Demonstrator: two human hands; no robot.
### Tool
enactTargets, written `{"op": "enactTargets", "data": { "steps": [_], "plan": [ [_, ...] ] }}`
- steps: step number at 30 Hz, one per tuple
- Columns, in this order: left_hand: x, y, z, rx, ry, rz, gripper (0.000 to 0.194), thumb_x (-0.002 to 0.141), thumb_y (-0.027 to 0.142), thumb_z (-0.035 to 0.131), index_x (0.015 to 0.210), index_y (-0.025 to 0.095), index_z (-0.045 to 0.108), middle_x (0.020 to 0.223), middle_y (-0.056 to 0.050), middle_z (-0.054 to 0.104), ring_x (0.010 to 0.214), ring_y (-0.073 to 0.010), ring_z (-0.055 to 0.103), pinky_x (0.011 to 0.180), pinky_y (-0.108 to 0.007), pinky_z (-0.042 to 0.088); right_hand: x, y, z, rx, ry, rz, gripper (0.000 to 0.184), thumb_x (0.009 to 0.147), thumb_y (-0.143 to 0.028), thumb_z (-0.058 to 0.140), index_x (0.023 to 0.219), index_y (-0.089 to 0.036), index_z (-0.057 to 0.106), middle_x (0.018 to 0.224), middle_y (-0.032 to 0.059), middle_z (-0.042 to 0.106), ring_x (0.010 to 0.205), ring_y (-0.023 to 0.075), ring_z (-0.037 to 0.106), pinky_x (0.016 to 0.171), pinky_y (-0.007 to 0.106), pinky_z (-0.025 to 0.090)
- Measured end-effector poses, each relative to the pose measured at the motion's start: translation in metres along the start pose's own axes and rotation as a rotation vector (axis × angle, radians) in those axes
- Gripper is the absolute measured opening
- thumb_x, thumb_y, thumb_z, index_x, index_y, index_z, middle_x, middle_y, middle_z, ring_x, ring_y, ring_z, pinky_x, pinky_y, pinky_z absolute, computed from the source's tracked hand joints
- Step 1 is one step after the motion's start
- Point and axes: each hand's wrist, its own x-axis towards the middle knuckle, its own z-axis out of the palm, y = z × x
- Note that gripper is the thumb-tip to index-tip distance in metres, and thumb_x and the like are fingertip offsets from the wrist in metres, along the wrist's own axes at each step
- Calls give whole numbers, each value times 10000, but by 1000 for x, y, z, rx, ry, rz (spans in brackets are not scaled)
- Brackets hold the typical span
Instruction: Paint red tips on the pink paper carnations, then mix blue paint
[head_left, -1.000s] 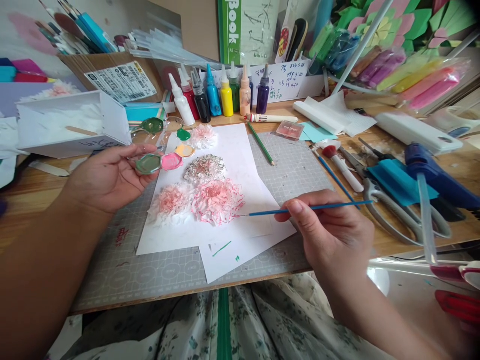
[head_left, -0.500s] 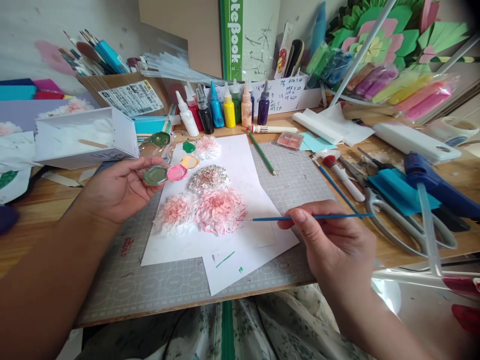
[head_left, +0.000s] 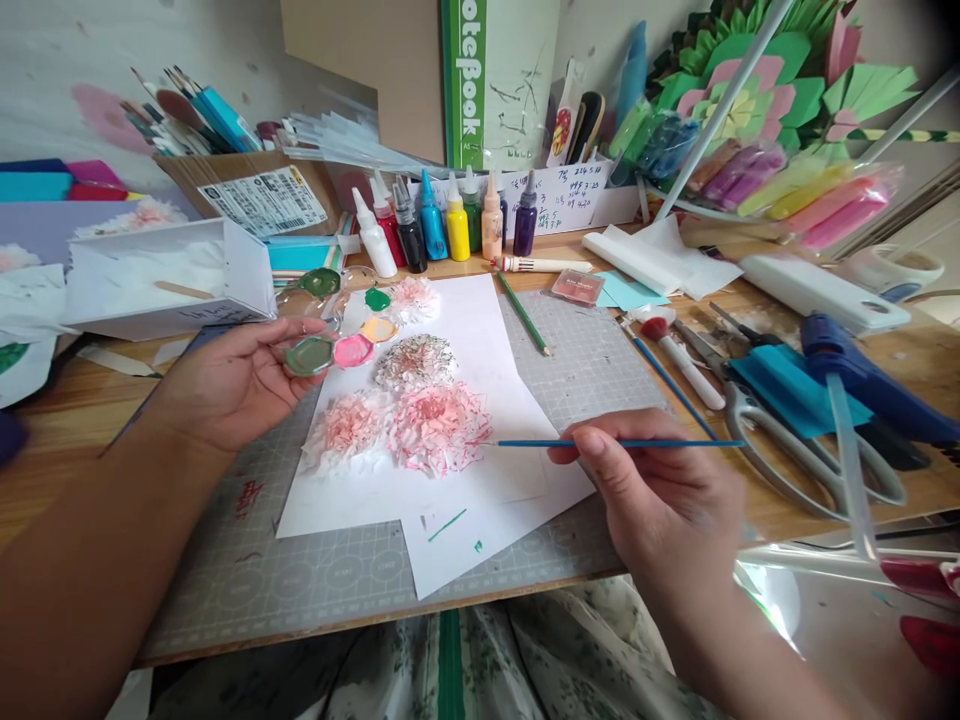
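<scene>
My left hand (head_left: 240,385) grips the edge of a clear paint palette (head_left: 341,300) with wells of green, grey-green, pink and peach paint. Between the thumb and fingers of my right hand (head_left: 652,490) is a thin blue paintbrush (head_left: 525,443), held level with its tip pointing left. That tip is at the right edge of a white paper flower with pink-red edges (head_left: 439,425); whether it touches I cannot tell. Beside this flower lies a pale pink and white one (head_left: 345,430). Behind it is a dark-edged flower (head_left: 416,362), and another pink one (head_left: 414,298) sits farther back. White paper (head_left: 360,505) lies beneath them.
A grey cutting mat (head_left: 300,590) covers the desk front. Paint bottles (head_left: 454,225) line the back. A green pencil (head_left: 523,312) lies behind the paper. Scissors (head_left: 787,450) and a blue glue gun (head_left: 862,375) are at right. An open white box (head_left: 172,275) stands left.
The view has shifted slightly. The brush tip stays close to the right edge of the pink-edged flower, with small movement of my right hand. My left hand keeps hold of the palette.
</scene>
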Motion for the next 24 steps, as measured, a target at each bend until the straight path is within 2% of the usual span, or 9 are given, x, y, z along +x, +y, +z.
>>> {"op": "enactTargets", "data": {
  "steps": [10,16,21,24],
  "plan": [
    [-2,1,3,32,7,-20,279,887,112,496,765,97,746,683,-52,699,565,-134,660,479,-200,578,4,-2,2,-57,-68,-36,80,880,-219,728,809,-252,715,732,-66,745,633,76,689,571,172,519],
    [-2,1,4,41,10,-22,298,900,113,478,756,97,739,669,-53,698,551,-131,660,476,-191,570,3,-2,1,-45,-20,-12,82,887,-224,727,815,-261,712,735,-76,743,652,64,686,598,162,515],
    [0,1,0,39,-5,-12,293,919,131,481,784,100,739,686,-42,705,566,-128,676,492,-191,577,3,-1,1,-53,-59,-36,83,889,-214,720,817,-254,710,738,-83,741,660,57,690,599,149,513],
    [1,0,-1,30,-8,-9,291,922,122,476,794,98,736,693,-35,711,558,-123,675,486,-189,575,3,0,1,-52,-40,-36,82,888,-205,720,822,-254,712,739,-86,739,647,49,681,594,143,508]
  ]
}}
